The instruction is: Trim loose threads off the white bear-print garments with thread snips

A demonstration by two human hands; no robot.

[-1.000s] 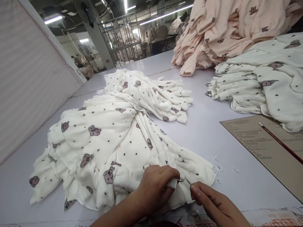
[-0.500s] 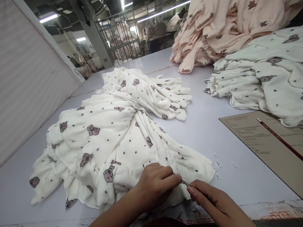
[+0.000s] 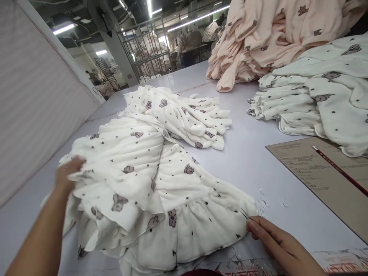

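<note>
A white fleece garment (image 3: 189, 191) with printed brown bears and small dark marks lies spread on the table before me, its gathered hem toward me. At its left side my left hand (image 3: 69, 172), blurred by motion, grips a raised fold of the fabric; the fingertips are partly hidden. By the hem's right corner, my right hand (image 3: 273, 237) is closed on small thread snips (image 3: 244, 213). Only their thin metal tips show, pointing up and left over the cloth edge. More white bear-print cloth (image 3: 178, 111) lies bunched behind the garment.
To the right, a brown printed board (image 3: 304, 168) carries a red-and-black pencil (image 3: 339, 168). Behind it are a white garment pile (image 3: 322, 92) and a pink garment pile (image 3: 258, 42). Thread scraps (image 3: 263, 202) dot the table (image 3: 241, 161). A pale cloth-like panel (image 3: 40, 92) slants along the left.
My left hand has moved from the front middle to the garment's left side, lifting and folding cloth leftward. My right hand has shifted slightly right with the snips. More of the gathered hem now shows.
</note>
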